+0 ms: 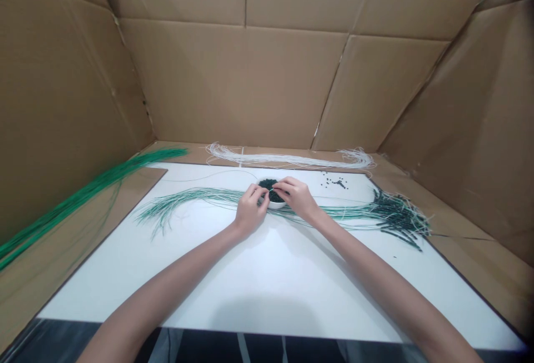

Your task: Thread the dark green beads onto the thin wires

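Note:
My hands meet over a small white bowl [275, 205] heaped with dark green beads [269, 189]. My right hand [294, 197] pinches a thin white wire [273, 189] at the bowl's upper left. My left hand [251, 211] curls close beside the bowl, its fingertips near that wire, and what they hold is hidden. Under my wrists, a long bundle of green-and-white wires [200, 199] crosses the white board [208, 274]. At its right end, a thick cluster of dark green pieces [398, 217] sits on the wires.
A loop of bare white wires [287, 158] lies along the board's far edge, and several loose dark beads [334, 182] lie near it. A long green bundle [83, 199] rests at left. Cardboard walls [233, 79] rise around the brown surface.

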Available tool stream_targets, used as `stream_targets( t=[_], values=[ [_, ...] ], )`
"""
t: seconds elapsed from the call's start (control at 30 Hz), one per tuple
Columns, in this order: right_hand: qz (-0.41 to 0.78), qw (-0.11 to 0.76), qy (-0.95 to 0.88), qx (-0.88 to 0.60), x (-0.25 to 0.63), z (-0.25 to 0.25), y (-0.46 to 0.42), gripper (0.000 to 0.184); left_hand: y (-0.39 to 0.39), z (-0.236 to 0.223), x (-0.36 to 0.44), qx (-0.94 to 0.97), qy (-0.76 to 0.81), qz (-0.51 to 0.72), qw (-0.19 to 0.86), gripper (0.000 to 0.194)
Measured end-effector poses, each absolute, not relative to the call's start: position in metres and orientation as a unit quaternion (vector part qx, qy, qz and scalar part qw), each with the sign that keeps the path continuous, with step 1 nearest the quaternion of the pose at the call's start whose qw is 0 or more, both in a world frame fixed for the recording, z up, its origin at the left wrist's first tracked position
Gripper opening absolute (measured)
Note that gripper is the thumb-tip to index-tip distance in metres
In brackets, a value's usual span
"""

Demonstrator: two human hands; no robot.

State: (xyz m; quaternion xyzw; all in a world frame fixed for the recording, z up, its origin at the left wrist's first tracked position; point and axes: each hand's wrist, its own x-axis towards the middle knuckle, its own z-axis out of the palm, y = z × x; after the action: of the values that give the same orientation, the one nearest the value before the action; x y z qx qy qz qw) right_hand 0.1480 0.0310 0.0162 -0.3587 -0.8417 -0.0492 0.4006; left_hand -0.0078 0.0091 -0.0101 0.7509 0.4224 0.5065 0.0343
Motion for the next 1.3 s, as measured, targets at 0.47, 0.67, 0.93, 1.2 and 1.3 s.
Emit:
stream_targets(
  t=[0.47,0.67,0.93,1.2,1.3],
  values=[
    [0.076,0.426,-0.806,-0.403,0.1457,0.0201,0.0291,0.011,0.0112,-0.0079,-0.0092,0.758,0.398,0.516,0.029,0.013],
    [0.134,0.451,-0.779,-0.415,0.1471,0.0208,0.0298,0.011,0.0104,-0.0068,-0.0092,0.761,0.391,0.517,0.032,0.013],
    [0.12,0.442,-0.791,-0.407,0.1471,0.0206,0.0296,0.011,0.01,-0.0068,-0.0087,0.761,0.389,0.517,0.04,0.014],
    [0.197,0.448,-0.772,-0.407,0.1457,0.0224,0.0283,0.016,0.0114,-0.0073,-0.0092,0.745,0.408,0.522,0.073,0.014],
    [0.247,0.467,-0.742,-0.413,0.1482,0.0215,0.0318,0.021,0.0123,-0.0074,-0.0097,0.738,0.419,0.522,0.083,0.014]
  ],
)
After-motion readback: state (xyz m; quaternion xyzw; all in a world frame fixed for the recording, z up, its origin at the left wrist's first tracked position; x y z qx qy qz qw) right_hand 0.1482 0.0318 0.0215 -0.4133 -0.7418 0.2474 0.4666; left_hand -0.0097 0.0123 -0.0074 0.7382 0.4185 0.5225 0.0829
